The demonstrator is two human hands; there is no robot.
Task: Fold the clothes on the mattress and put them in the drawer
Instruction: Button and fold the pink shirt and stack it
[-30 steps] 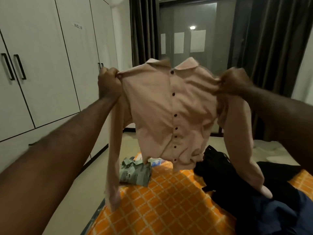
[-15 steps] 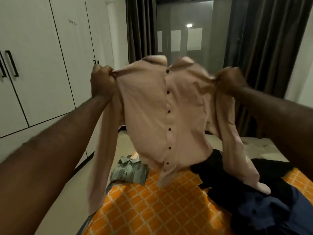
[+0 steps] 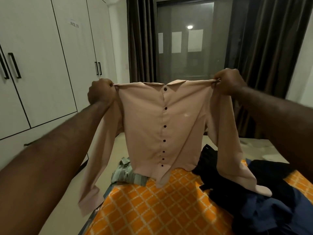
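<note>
Up in the air, a pink button-front shirt [image 3: 149, 126] hangs stretched flat between two fists: left hand [image 3: 101, 93] and right hand [image 3: 228, 82] each pinch a shoulder. Its hem brushes the orange checked mattress [image 3: 152, 206], between a folded striped shirt [image 3: 127, 173] and dark clothes [image 3: 254, 192].

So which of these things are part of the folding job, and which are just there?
Part of the job:
pink shirt, held by left hand and right hand
striped shirt
dark clothes
orange mattress

Just there:
wardrobe
curtains
window
</note>
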